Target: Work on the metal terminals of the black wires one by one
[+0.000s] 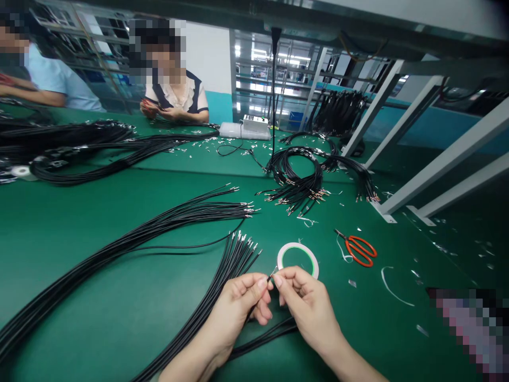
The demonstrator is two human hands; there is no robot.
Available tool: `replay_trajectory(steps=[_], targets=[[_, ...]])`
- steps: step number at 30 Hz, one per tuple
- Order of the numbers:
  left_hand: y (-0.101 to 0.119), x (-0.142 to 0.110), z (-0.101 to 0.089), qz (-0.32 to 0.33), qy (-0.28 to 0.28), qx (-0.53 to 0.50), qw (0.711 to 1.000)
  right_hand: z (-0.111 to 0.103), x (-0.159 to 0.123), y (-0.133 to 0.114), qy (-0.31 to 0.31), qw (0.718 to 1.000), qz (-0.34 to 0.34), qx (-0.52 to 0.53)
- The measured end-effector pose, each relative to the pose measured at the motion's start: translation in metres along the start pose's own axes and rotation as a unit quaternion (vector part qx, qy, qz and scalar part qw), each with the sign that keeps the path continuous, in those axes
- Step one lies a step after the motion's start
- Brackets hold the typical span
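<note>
My left hand [247,298] pinches a thin black cable [270,277] just short of its tip. Finger and thumb of my right hand [306,297] are closed at the same cable's silvery end, the two hands almost touching. Right behind them a white tape roll [281,254] with a green inner ring lies flat. A bundle of black cables [217,289] with metal tips passes beside my left forearm, and another cable bundle [131,239] curves across the left of the table. More black cables [270,334] run beneath my hands.
Orange-handled scissors [360,250] lie to the right among tape scraps [392,289]. Coiled cables [296,172] rest farther back, near slanted metal legs [437,159]. Across the green table [79,212] sit two people [177,90], with a large cable pile [71,140] at far left.
</note>
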State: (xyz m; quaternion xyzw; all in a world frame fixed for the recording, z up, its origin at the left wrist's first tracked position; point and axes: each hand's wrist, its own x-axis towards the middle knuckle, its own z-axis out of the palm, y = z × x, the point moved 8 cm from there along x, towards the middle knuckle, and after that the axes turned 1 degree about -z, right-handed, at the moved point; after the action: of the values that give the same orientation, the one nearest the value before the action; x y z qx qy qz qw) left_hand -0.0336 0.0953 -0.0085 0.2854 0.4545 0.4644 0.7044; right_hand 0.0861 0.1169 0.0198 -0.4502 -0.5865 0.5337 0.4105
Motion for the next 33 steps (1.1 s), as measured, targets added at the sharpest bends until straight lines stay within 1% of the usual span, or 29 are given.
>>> replay_trajectory(steps=[4,6,8,10,14,17,22,28,33], targets=[[0.004,-0.003,0.005,0.007,-0.019,0.014,1.000,0.000,0.002,0.000,-0.011,0.999,0.015,0.030],[0.006,-0.005,0.009,0.014,-0.033,0.031,0.999,0.000,0.004,0.006,-0.011,0.997,0.043,0.058],[0.007,-0.006,0.011,0.025,-0.045,0.059,0.997,-0.003,0.006,0.015,0.004,0.992,0.081,0.096],[0.008,-0.005,0.010,0.039,-0.042,0.092,0.994,-0.008,0.007,0.020,0.033,0.986,0.099,0.127],[0.010,-0.002,0.005,0.065,-0.020,0.185,0.980,-0.020,0.008,0.017,0.091,0.985,0.062,0.133],[0.010,-0.002,0.003,0.075,-0.002,0.237,0.969,-0.023,0.009,0.018,0.100,0.984,0.054,0.135],[0.010,-0.001,0.000,0.091,0.027,0.212,0.973,-0.019,0.011,0.022,0.079,0.989,0.055,0.108],[0.011,-0.001,-0.006,0.111,0.053,0.181,0.976,-0.023,0.010,0.018,0.065,0.996,0.034,0.048],[0.011,-0.003,-0.006,0.118,0.062,0.175,0.975,-0.015,0.010,0.010,0.029,0.999,0.022,0.015]])
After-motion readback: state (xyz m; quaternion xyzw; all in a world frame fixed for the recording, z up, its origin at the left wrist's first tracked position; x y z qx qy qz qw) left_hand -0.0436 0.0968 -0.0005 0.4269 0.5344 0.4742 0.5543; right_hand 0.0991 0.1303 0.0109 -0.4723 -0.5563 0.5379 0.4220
